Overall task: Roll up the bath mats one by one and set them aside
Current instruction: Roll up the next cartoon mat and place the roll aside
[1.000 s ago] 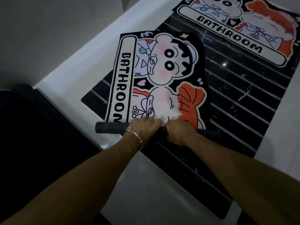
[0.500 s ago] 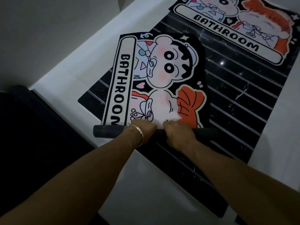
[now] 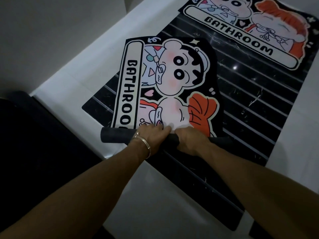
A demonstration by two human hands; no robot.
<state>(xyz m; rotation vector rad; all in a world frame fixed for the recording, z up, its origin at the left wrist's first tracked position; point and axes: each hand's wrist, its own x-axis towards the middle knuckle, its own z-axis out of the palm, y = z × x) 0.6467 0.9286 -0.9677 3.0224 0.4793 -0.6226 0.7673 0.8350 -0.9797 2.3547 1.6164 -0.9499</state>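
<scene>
A cartoon bath mat (image 3: pixel 172 80) printed with "BATHROOM" lies on the dark striped floor, its near end wound into a black roll (image 3: pixel 115 136). My left hand (image 3: pixel 151 133), with a silver bracelet on the wrist, and my right hand (image 3: pixel 191 140) press side by side on the middle of that roll, fingers curled over it. A second mat (image 3: pixel 250 30) with the same print lies flat at the top right.
The black marble panel with white stripes (image 3: pixel 250 107) runs diagonally, bordered by white tiles (image 3: pixel 72 83) on the left and right. A dark object (image 3: pixel 34 152) fills the left side. A white wall rises at the upper left.
The roll has advanced a little further up the mat, covering more of the lettering's last letters. Both hands stayed on it, pushing away from me.
</scene>
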